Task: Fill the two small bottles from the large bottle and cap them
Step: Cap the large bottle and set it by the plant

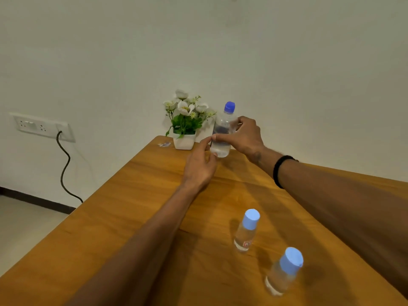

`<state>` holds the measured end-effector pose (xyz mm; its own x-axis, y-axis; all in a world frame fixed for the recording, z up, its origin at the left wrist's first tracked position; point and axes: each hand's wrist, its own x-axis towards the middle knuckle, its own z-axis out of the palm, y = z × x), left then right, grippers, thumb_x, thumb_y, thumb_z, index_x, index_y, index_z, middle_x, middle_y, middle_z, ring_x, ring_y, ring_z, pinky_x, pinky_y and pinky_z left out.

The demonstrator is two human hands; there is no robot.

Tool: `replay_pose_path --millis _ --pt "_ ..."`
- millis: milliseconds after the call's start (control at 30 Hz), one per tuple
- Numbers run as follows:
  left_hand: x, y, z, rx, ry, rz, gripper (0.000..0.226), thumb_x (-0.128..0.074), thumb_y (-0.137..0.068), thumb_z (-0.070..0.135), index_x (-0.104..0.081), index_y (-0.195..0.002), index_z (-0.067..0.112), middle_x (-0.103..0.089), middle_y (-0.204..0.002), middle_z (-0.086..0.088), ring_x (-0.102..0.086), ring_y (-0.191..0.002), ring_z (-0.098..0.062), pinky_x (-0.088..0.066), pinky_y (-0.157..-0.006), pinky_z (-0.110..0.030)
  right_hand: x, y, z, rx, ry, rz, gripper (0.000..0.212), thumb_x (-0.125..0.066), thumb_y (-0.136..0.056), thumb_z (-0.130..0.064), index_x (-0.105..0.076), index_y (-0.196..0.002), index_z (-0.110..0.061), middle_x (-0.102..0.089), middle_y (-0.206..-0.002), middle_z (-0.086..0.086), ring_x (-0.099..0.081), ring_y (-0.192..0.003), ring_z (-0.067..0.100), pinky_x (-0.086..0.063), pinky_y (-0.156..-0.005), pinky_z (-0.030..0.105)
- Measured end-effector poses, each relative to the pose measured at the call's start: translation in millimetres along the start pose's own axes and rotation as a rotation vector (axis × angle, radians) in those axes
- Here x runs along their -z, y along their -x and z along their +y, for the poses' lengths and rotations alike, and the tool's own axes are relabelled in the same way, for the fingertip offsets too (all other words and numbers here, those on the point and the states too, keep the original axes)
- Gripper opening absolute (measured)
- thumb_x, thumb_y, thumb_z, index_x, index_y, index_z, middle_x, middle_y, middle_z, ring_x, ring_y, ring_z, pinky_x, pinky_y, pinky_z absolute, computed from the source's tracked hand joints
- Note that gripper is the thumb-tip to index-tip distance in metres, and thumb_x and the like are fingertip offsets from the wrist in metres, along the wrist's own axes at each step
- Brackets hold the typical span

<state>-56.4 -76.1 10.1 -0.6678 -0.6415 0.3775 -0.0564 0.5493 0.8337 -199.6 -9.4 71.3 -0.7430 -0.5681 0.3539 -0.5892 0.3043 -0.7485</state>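
From the head view, a wooden table (136, 195) is seen running away toward a pale wall. The large bottle (221, 131) is stood upright near the table's far end, a dark blue cap (229, 107) screwed on its neck and clear liquid visible in its lower part. It is grasped around the middle by the right hand (245, 138), whose thumb and fingers are curled round the body from the right side. A black band (279, 171) is worn on the right wrist. The left hand (199, 164) is held just beside the bottle's lower left, fingers loosely extended and released; its fingertips are seen at the bottle's base, though whether contact is made cannot be told.

Nearer the camera, two small bottles are stood on the table, well apart from the large one. The nearer small bottle (283, 272) and the farther small bottle (246, 230) are both fitted with light blue caps and appear tilted by the wide lens. A red mark is shown on the farther one.

A white pot of flowers (185, 120) is placed just left of the large bottle, at the table's far corner. A wall socket (42, 127) with a dark cable (65, 164) is seen at the left.
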Motion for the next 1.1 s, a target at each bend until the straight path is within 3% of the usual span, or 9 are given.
replay_pose_path --millis 100,300,500,600,733,833,933,1033,1100 --pt "-4 -2 -8 -0.012 0.003 0.003 0.060 -0.053 -0.107 0.014 -0.030 -0.162 0.019 -0.053 -0.154 -0.009 -0.050 -0.140 -0.023 -0.039 -0.106 -0.026 -9 -11 0 -0.007 0.037 0.016 0.068 -0.099 -0.064 -0.046 -0.065 -0.113 -0.013 -0.069 -0.111 0.002 -0.067 -0.101 0.021 -0.058 -0.083 0.033" --pt "-12 -9 -15 0.006 0.024 -0.008 0.067 -0.052 -0.107 0.012 -0.019 -0.166 0.019 -0.045 -0.161 -0.009 -0.044 -0.148 -0.025 -0.039 -0.118 -0.038 -21 -24 -1 -0.034 0.063 0.004 0.065 -0.099 -0.065 -0.045 -0.064 -0.109 -0.011 -0.067 -0.104 0.002 -0.065 -0.096 0.021 -0.060 -0.087 0.040" --pt "-14 -11 -18 0.006 -0.002 -0.035 0.071 -0.051 -0.107 0.013 -0.014 -0.167 0.022 -0.046 -0.160 -0.011 -0.046 -0.146 -0.025 -0.041 -0.111 -0.032 -32 -27 5 -0.065 0.069 -0.007 0.068 -0.099 -0.064 -0.045 -0.065 -0.111 -0.009 -0.069 -0.108 0.004 -0.067 -0.102 0.022 -0.062 -0.090 0.043" --pt "-13 -9 -18 0.012 -0.009 -0.006 0.067 -0.053 -0.107 0.016 -0.021 -0.165 0.020 -0.051 -0.157 -0.008 -0.049 -0.144 -0.024 -0.041 -0.109 -0.031 -32 -25 5 -0.081 0.043 0.001 0.071 -0.098 -0.066 -0.046 -0.065 -0.117 -0.009 -0.069 -0.115 0.004 -0.067 -0.107 0.022 -0.061 -0.091 0.039" --pt "-9 -4 -13 0.047 0.042 0.104 0.053 -0.057 -0.106 0.020 -0.042 -0.156 0.014 -0.059 -0.149 -0.007 -0.056 -0.137 -0.023 -0.047 -0.112 -0.034 -16 -8 9 -0.147 -0.028 -0.056 0.094 -0.096 -0.069 -0.049 -0.054 -0.146 -0.014 -0.070 -0.128 0.006 -0.069 -0.114 0.022 -0.061 -0.099 0.042" --pt "0 9 -7 0.081 0.088 0.211 0.044 -0.060 -0.104 0.023 -0.054 -0.147 0.015 -0.065 -0.140 -0.005 -0.060 -0.129 -0.021 -0.053 -0.110 -0.042 11 35 10 -0.197 -0.053 -0.098 0.056 -0.084 -0.089 -0.021 -0.059 -0.139 -0.017 -0.073 -0.120 0.009 -0.074 -0.101 0.024 -0.065 -0.090 0.038" --pt "17 39 8 0.084 0.049 0.074 0.040 -0.061 -0.103 0.021 -0.057 -0.143 0.021 -0.065 -0.130 0.006 -0.061 -0.114 -0.008 -0.055 -0.096 -0.025 59 100 12 -0.237 -0.137 -0.144 0.032 -0.062 -0.098 0.006 -0.068 -0.126 -0.010 -0.077 -0.111 0.011 -0.075 -0.093 0.021 -0.066 -0.075 0.030" --pt "46 73 25 0.105 0.040 -0.189 0.041 -0.062 -0.100 0.012 -0.061 -0.138 0.030 -0.064 -0.127 0.013 -0.062 -0.109 -0.003 -0.056 -0.086 -0.020 107 162 14 -0.302 -0.214 -0.178 0.043 -0.044 -0.099 0.014 -0.071 -0.121 -0.010 -0.081 -0.108 0.009 -0.072 -0.088 0.019 -0.060 -0.070 0.033" --pt "64 93 37 0.146 0.003 -0.366 0.048 -0.068 -0.096 0.011 -0.059 -0.135 0.038 -0.062 -0.125 0.014 -0.062 -0.106 -0.006 -0.057 -0.080 -0.022 133 202 12 -0.279 -0.236 -0.247 0.047 -0.044 -0.098 0.016 -0.072 -0.123 -0.012 -0.082 -0.109 0.008 -0.071 -0.090 0.019 -0.057 -0.072 0.035"
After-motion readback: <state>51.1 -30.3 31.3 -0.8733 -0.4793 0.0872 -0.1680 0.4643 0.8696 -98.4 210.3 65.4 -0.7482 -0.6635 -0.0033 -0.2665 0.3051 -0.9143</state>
